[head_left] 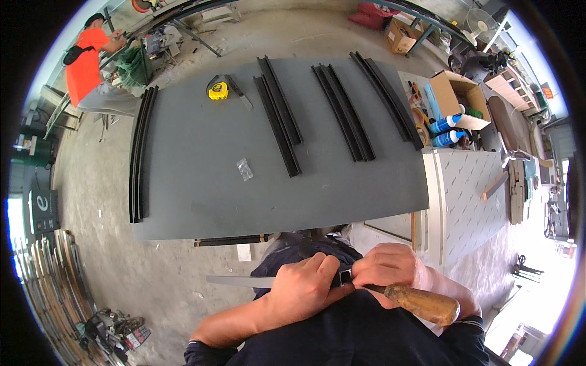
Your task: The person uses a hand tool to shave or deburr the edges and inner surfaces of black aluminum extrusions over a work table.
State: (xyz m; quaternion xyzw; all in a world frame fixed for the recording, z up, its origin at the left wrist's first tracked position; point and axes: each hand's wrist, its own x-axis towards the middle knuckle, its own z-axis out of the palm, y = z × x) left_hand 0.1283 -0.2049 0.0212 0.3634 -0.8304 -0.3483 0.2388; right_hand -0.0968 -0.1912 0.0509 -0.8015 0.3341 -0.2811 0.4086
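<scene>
My left hand [305, 283] is closed around a small black piece with a square hollow end [345, 277], held close to my body. The fingers of my right hand [387, 265] pinch the same piece from the other side. Just below the right hand lies a worn wooden tool handle [427, 305], its dark metal shank pointing at the piece. From behind the left hand a flat grey metal strip [238, 281] sticks out leftward. Whether strip and shank are one tool is hidden by my fingers.
Black profile bars [342, 113] lie in groups across the grey table [201, 183]. On it too are a yellow tape measure [218, 91], a knife [239, 93] and a small clear bag [244, 169]. Blue-capped bottles [445, 139] and a carton [467, 97] stand right. A person [85, 61] works far left.
</scene>
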